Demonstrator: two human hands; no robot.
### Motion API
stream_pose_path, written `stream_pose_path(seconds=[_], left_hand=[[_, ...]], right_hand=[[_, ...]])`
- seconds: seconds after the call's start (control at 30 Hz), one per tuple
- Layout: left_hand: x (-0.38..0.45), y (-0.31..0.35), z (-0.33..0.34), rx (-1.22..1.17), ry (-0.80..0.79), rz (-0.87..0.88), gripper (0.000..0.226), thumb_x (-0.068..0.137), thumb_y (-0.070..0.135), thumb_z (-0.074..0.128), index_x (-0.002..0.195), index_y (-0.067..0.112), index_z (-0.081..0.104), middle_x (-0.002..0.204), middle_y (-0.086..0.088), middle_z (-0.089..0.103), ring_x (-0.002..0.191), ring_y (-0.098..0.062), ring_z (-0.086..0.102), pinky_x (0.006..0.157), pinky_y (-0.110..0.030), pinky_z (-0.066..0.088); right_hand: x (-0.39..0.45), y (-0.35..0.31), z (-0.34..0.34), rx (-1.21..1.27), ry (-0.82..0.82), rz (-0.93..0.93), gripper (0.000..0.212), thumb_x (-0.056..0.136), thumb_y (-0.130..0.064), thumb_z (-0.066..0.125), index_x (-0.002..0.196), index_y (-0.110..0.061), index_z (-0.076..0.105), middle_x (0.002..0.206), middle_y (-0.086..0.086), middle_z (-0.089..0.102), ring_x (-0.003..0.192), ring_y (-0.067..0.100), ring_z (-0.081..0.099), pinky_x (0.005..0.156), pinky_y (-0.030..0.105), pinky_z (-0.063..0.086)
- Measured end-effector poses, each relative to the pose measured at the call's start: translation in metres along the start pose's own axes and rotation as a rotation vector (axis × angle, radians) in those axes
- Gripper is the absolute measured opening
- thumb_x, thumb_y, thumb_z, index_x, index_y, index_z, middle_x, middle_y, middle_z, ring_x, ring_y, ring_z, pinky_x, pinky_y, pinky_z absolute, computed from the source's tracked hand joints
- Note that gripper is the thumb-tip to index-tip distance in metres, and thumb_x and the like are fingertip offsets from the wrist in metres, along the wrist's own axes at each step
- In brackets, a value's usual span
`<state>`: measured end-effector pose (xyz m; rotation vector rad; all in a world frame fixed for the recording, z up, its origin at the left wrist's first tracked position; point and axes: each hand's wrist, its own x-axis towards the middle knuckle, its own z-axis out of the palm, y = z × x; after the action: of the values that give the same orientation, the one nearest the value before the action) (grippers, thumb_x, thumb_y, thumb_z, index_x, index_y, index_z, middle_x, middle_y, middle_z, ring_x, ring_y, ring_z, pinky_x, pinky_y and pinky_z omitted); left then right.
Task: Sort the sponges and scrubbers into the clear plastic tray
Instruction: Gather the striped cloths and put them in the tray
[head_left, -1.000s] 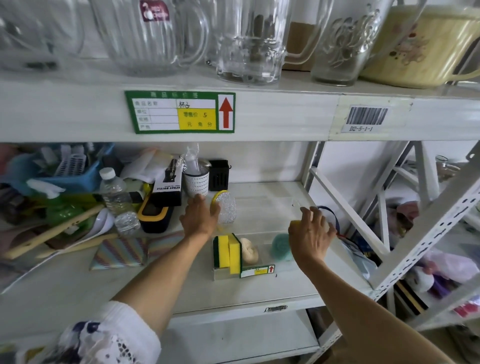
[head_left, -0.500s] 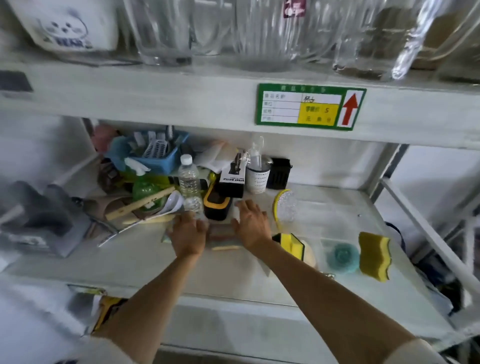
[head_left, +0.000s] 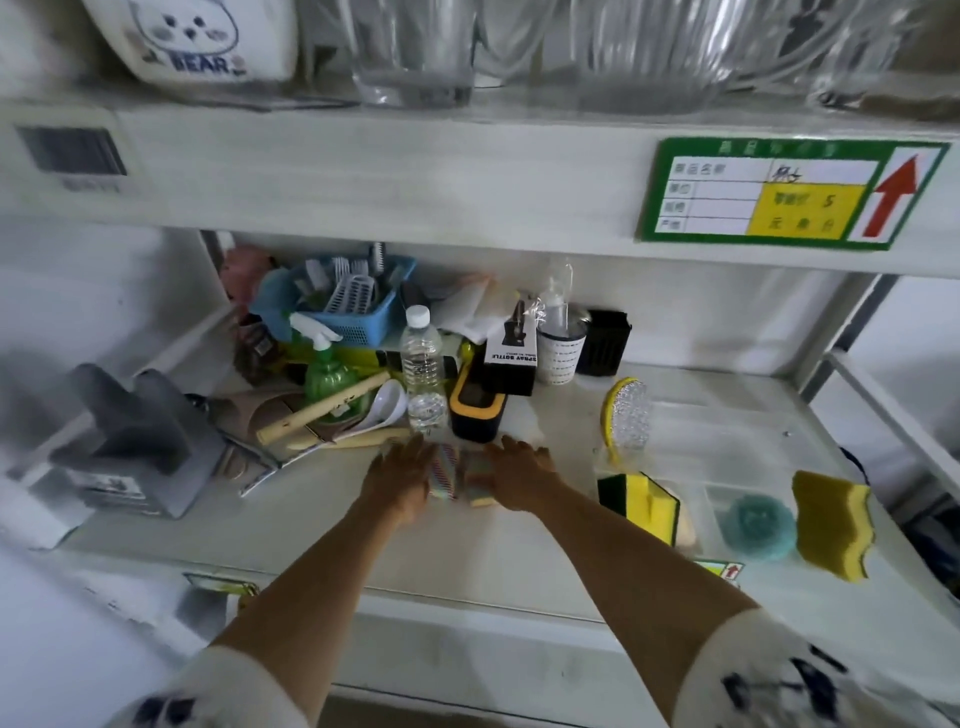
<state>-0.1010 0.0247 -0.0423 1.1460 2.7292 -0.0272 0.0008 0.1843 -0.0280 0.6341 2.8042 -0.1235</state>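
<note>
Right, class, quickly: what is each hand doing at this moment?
Left hand: fingers spread, pressed against the striped sponge pads; a firm grip cannot be told.
Right hand: open, fingers resting on the same pads from the other side.

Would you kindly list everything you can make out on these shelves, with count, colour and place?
striped sponge pads: count unclear, multicoloured, lower shelf between the hands
clear plastic tray: one, lower shelf right
green-and-yellow sponges: two, upright in tray's left end
teal scrubber: one, in tray
wavy sponge: one, yellow, at tray's right end
mesh scrubber: one, silvery with yellow rim, behind tray
water bottle: one, clear, shelf middle
spray bottle: one, green
basket: one, blue, at back
glassware: several, clear, upper shelf
price label: one, green
left hand: on pads
right hand: on pads
</note>
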Motion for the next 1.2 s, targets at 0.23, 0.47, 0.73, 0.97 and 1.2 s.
stream_pose_path(seconds=[0.23, 0.47, 0.73, 0.97, 1.2], left_hand=[[-0.008, 0.007, -0.004, 0.118, 0.005, -0.057, 0.068, 0.092, 0.042, 0.046, 0.152, 0.023, 0.018, 0.157, -0.013, 0.025, 0.135, -0.035, 0.035, 0.104, -0.047, 0.036], [-0.014, 0.001, -0.002, 0.101, 0.097, -0.132, 0.073, 0.079, 0.063, 0.054, 0.135, 0.017, 0.046, 0.127, -0.011, 0.059, 0.121, -0.031, 0.048, 0.096, -0.041, 0.039], [-0.034, 0.008, -0.004, -0.326, 0.304, -0.221, 0.052, 0.081, 0.049, 0.065, 0.116, 0.012, 0.057, 0.117, -0.010, 0.060, 0.106, -0.030, 0.061, 0.082, -0.038, 0.051], [-0.038, 0.043, -0.040, -0.740, 0.710, -0.262, 0.031, 0.093, 0.027, 0.056, 0.114, 0.004, 0.051, 0.113, -0.017, 0.066, 0.100, -0.037, 0.064, 0.078, -0.041, 0.050], [-0.017, 0.107, -0.094, -0.938, 0.921, -0.108, 0.031, 0.095, 0.032, 0.049, 0.111, 0.004, 0.046, 0.112, -0.019, 0.064, 0.100, -0.034, 0.064, 0.081, -0.045, 0.055]], right_hand=[[-0.013, -0.003, -0.007, -0.183, -0.004, -0.011, 0.062, 0.091, -0.055, 0.043, 0.144, -0.024, 0.034, 0.144, 0.010, 0.045, 0.133, 0.030, 0.038, 0.112, 0.055, 0.015], [-0.037, -0.001, -0.022, -0.133, -0.021, 0.018, 0.070, 0.089, -0.064, 0.044, 0.141, -0.017, 0.040, 0.141, 0.014, 0.043, 0.131, 0.031, 0.039, 0.112, 0.051, 0.023], [-0.044, -0.005, -0.024, 0.191, 0.106, 0.081, 0.058, 0.086, -0.045, 0.062, 0.129, -0.009, 0.047, 0.123, 0.014, 0.047, 0.109, 0.033, 0.056, 0.084, 0.038, 0.049], [-0.065, -0.008, -0.056, 0.668, 0.481, 0.147, 0.031, 0.093, -0.032, 0.048, 0.114, -0.009, 0.048, 0.106, 0.017, 0.066, 0.094, 0.036, 0.063, 0.069, 0.035, 0.042], [-0.084, 0.039, -0.088, 0.781, 0.893, 0.200, 0.022, 0.092, -0.027, 0.051, 0.104, -0.009, 0.047, 0.098, 0.018, 0.067, 0.088, 0.040, 0.062, 0.061, 0.035, 0.036]])
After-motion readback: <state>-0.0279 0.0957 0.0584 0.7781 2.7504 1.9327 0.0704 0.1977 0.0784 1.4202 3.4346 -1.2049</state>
